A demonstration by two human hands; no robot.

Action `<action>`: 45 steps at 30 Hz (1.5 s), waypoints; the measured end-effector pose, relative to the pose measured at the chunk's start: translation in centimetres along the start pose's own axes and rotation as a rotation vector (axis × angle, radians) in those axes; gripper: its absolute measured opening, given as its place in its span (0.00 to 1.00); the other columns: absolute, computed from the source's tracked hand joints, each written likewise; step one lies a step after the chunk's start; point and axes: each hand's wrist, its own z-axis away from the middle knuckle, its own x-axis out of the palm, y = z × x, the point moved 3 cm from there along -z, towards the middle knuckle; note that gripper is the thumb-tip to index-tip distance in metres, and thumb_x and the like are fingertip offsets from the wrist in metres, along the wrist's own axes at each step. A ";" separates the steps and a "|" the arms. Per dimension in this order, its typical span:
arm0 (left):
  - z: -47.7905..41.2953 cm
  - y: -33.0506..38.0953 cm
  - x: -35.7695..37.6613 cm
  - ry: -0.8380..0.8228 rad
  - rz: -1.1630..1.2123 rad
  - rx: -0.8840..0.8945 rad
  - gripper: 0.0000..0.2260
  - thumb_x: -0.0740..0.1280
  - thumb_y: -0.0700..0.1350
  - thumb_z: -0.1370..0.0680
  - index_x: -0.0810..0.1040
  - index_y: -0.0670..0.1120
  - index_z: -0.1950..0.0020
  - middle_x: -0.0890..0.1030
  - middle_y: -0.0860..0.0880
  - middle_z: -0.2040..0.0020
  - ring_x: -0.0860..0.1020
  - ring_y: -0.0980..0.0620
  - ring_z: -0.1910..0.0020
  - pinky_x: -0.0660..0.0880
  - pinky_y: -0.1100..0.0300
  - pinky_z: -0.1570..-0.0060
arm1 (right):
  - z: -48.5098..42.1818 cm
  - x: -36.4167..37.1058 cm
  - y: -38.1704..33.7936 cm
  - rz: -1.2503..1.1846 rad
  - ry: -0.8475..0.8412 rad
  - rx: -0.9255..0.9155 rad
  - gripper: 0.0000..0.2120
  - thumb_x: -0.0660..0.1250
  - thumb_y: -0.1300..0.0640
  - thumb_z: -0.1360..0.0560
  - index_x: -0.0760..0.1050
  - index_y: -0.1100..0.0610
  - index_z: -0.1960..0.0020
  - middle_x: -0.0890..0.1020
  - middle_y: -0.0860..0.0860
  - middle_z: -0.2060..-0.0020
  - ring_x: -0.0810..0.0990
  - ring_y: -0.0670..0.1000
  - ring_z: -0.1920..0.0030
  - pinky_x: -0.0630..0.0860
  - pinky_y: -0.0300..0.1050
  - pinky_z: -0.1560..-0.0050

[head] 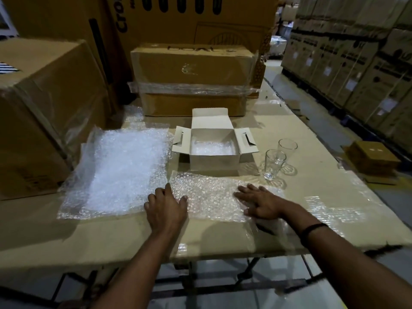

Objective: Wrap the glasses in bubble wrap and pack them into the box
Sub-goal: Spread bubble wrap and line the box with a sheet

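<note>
A single sheet of bubble wrap (211, 195) lies flat on the cardboard-covered table in front of me. My left hand (166, 207) presses its left edge, palm down, fingers spread. My right hand (258, 202) lies flat on its right part, fingers apart. Neither hand holds anything. A small white box (214, 162) stands open behind the sheet, with bubble wrap lining its bottom. Two clear drinking glasses stand upright to the right of the box, the nearer glass (273, 163) in front of the farther glass (287, 150). A thick stack of bubble wrap (124, 168) lies to the left.
Large brown cartons (35, 112) stand at the left. Two taped cartons (191, 79) are stacked behind the white box. A pile of flat cardboard pieces (372, 161) sits at the table's right edge. Stacked cartons (356, 54) line an aisle on the right. The table's front edge is close to me.
</note>
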 end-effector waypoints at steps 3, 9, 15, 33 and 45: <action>0.8 -0.1 0.2 -0.060 -0.093 -0.010 0.22 0.66 0.61 0.27 0.78 0.48 0.40 0.79 0.43 0.44 0.73 0.40 0.44 0.65 0.48 0.45 | 0.2 -1.5 -0.5 0.034 0.056 0.027 0.29 0.57 0.45 0.22 0.57 0.47 0.23 0.51 0.51 0.21 0.48 0.55 0.22 0.46 0.56 0.25; 0.4 0.3 -0.4 -0.028 0.037 -0.006 0.13 0.68 0.56 0.26 0.78 0.55 0.44 0.78 0.46 0.43 0.71 0.42 0.43 0.64 0.49 0.45 | -1.3 0.7 -6.5 -0.009 0.136 0.026 0.29 0.51 0.42 0.18 0.49 0.51 0.21 0.47 0.50 0.21 0.47 0.51 0.22 0.45 0.54 0.24; 0.8 -1.7 -1.2 0.003 -0.039 -0.208 0.24 0.65 0.65 0.28 0.79 0.47 0.45 0.76 0.41 0.43 0.69 0.39 0.42 0.63 0.47 0.45 | -0.9 2.5 -6.8 0.007 0.257 0.029 0.30 0.46 0.39 0.19 0.47 0.50 0.21 0.48 0.49 0.21 0.45 0.50 0.22 0.43 0.53 0.24; 2.4 5.7 -1.9 -0.008 0.751 0.603 0.14 0.69 0.55 0.27 0.81 0.46 0.50 0.81 0.51 0.53 0.77 0.52 0.53 0.76 0.53 0.54 | -2.0 -6.5 -6.6 -1.265 0.511 0.370 0.14 0.75 0.56 0.28 0.77 0.63 0.48 0.83 0.59 0.59 0.82 0.53 0.69 0.75 0.44 0.71; 1.2 9.9 2.0 -0.319 0.482 0.411 0.16 0.61 0.60 0.22 0.79 0.57 0.38 0.76 0.51 0.40 0.70 0.47 0.39 0.65 0.50 0.39 | 5.8 -3.7 6.1 -0.985 0.573 0.709 0.07 0.75 0.61 0.29 0.78 0.63 0.58 0.81 0.62 0.65 0.80 0.54 0.72 0.76 0.44 0.70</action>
